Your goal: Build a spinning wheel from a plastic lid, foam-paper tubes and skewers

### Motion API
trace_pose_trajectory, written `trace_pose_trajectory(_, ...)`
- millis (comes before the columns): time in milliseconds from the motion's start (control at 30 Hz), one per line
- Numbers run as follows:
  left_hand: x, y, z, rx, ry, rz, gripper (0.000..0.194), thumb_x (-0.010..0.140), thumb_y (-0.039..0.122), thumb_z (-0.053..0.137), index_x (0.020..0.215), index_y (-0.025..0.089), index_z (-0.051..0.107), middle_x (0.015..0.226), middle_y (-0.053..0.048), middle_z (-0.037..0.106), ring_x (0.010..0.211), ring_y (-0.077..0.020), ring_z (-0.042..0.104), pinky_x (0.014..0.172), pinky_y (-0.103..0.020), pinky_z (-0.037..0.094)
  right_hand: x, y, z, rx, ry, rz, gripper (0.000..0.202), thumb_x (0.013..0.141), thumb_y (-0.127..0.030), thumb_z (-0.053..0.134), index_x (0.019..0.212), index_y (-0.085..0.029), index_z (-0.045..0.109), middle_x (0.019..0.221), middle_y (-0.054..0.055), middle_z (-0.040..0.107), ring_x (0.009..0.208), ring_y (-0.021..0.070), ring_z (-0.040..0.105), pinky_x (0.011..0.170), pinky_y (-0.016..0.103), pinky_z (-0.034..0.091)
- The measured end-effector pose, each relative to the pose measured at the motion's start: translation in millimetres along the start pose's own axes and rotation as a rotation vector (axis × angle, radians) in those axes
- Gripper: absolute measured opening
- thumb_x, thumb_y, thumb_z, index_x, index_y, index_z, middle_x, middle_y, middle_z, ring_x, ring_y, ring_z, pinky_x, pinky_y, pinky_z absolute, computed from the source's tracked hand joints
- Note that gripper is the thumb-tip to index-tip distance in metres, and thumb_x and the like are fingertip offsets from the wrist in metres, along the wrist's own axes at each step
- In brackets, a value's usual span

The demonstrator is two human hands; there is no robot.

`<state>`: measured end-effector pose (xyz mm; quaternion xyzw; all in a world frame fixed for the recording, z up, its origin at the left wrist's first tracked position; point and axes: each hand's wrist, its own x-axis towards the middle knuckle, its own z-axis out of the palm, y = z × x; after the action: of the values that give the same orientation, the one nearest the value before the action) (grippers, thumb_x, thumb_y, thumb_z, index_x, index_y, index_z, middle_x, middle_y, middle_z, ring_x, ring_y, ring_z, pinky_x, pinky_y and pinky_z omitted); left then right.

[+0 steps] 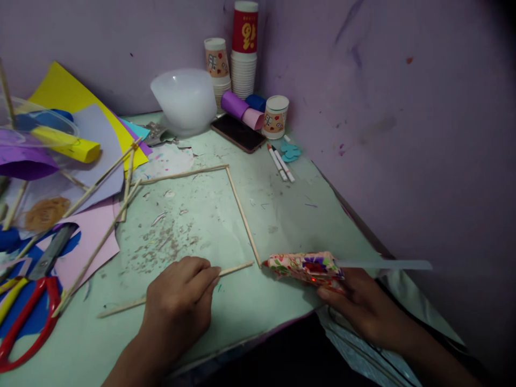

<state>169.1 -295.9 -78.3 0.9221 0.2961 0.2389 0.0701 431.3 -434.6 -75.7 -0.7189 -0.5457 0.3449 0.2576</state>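
My left hand [181, 295] is closed around a thin wooden stick [237, 268], which lies low over the table near its front edge. In my right hand [363, 303] is a flower-patterned hot glue gun [306, 269], gripped by its handle, with a clear glue stick [391, 264] poking out of its back. The gun's nozzle is at the near end of a second wooden stick [243, 215]. That stick meets a third stick [181, 174] at a far corner. A small gap shows between the held stick's tip and the second stick's end.
Red-handled scissors [50, 301], loose sticks and coloured paper [86, 102] crowd the left side. At the back stand a white bowl [185, 102], stacked paper cups [244, 75], a phone [237, 133] and a single cup [276, 118]. Two markers [280, 163] lie near the wall [403, 134].
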Motion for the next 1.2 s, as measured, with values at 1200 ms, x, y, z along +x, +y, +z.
trace_pose_trajectory(1200,0,8,0.1,0.034,-0.006,-0.062,0.023,0.076,0.007,0.045,0.072,0.02,0.064,0.067,-0.003,0.06,0.063,-0.0149,0.055,0.055,-0.027,0.04,7,-29,-16,-0.194,-0.035,-0.003,0.029,0.083,-0.044,0.048,0.078,-0.022,0.065,0.071,0.005,0.067,0.063,0.0219,0.061,0.061,0.031,0.052)
